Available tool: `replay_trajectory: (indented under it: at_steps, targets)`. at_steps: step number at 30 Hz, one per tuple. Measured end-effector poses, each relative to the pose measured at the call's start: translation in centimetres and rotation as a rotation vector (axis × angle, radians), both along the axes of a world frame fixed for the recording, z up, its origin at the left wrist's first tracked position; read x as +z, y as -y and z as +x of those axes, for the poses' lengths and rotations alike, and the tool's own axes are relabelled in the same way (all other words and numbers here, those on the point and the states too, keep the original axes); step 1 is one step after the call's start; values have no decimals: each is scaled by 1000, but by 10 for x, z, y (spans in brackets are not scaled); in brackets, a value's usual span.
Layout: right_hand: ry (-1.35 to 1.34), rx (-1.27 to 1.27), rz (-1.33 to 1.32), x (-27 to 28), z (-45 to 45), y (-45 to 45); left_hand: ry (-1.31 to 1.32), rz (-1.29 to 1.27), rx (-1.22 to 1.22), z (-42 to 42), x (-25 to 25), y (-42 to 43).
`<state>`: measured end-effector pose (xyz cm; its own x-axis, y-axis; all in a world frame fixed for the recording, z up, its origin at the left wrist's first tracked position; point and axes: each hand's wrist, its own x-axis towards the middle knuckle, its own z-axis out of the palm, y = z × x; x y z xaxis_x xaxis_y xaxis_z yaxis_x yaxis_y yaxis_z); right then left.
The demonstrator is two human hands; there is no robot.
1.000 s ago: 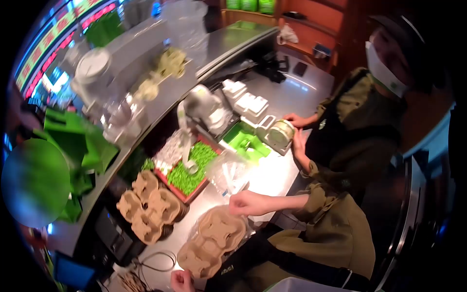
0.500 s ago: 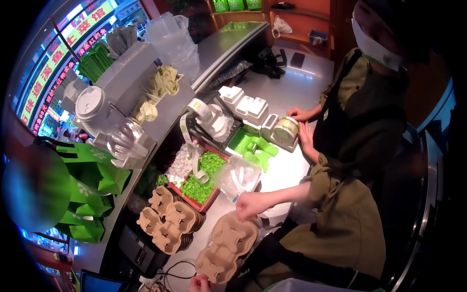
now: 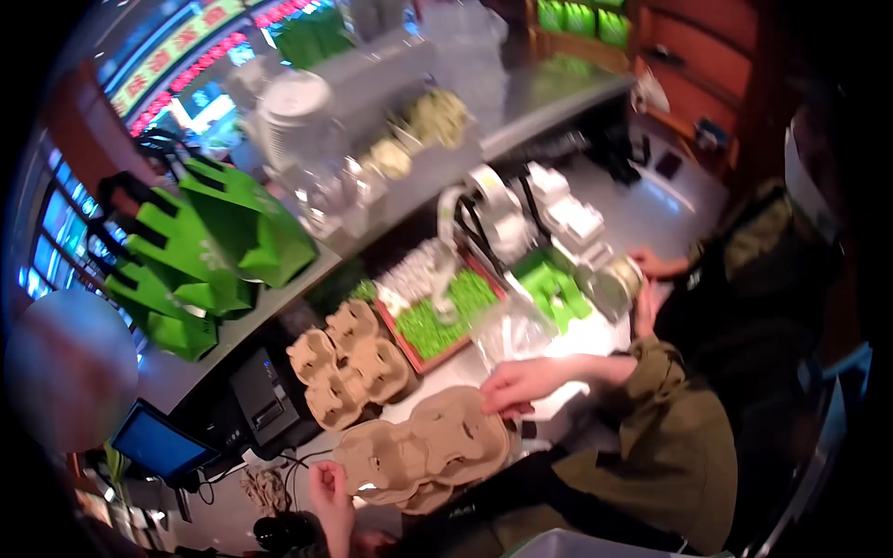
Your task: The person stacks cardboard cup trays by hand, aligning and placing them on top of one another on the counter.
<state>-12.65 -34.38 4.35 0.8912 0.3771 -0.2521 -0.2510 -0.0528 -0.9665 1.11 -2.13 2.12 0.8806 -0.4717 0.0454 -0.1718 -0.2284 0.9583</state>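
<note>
On the tabletop (image 3: 595, 340), the brown cup carrier (image 3: 423, 446) is between both hands. The right hand (image 3: 523, 383) pinches its right end; the left hand (image 3: 331, 491) is at its left end, grip I cannot tell.

Blue-lit windows (image 3: 58, 228) and reddish wooden shelves (image 3: 693, 56)

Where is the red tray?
In the head view, the red tray sits near the centre, between the stacked brown cup carriers and the clear plastic bag.
</note>
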Motion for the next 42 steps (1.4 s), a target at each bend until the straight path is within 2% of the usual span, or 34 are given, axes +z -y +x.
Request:
replay_trajectory:
  at_steps: [1,2,3,5,6,7,8,10,11,13,15,18,19,22,23,26,27,31,34,37,38,40,42]
  targets:
    - [19,57,7,4,9,-3,115,9,-27,12,13,3]
    - [66,89,-105,13,17,8,225,10,-46,19,29,15]
    - [27,10,-41,24,20,4,293,-24,-44,36,27,11]
    - [-42,-42,56,26,44,5,213,-103,68,75,15,14]
    - [-58,-15,83,17,55,2,-152,-339,65,83,20,20]
    - [-131,-141,171,5,59,-7,-182,-394,137,86,20,30]
    - [-150,-269,207,5,70,-9,-196,-390,222,88,17,42]
    - [-212,-327,258,-12,96,-13,-296,-359,112,107,-6,47]
    - [-234,-368,285,-24,102,-17,-318,-266,66,116,-21,52]
    - [-269,-476,360,-47,126,-23,-483,-270,-37,112,-20,78]
    - [-290,-541,405,-60,138,-30,-478,-172,-75,115,-27,98]
    - [-501,-477,445,-72,152,-41,-321,8,-68,124,-40,115]
    - [-537,-400,498,-85,157,-41,-290,-12,-83,124,-45,115]
    - [-650,-317,444,-100,163,-46,20,78,-72,125,-69,109]
    - [-686,-334,420,-106,164,-49,56,165,-50,126,-75,107]
    - [-707,-203,314,-116,163,-53,434,424,-136,121,-71,101]
    - [-694,-209,218,-113,163,-56,304,557,-135,112,-57,104]
    - [-354,-172,-89,-78,147,-47,560,457,-61,104,-61,98]
    - [-107,-266,-98,-31,111,-26,528,256,-27,90,-52,75]
    - [112,-418,-228,-20,53,-3,195,171,15,45,-23,35]
    - [57,-542,-245,-17,32,-8,154,162,54,28,-23,17]
    - [-27,-633,-296,-29,-4,-17,62,219,144,-10,-25,-8]
    - [-105,-678,-85,-46,-21,-38,-223,42,91,-41,-41,-17]
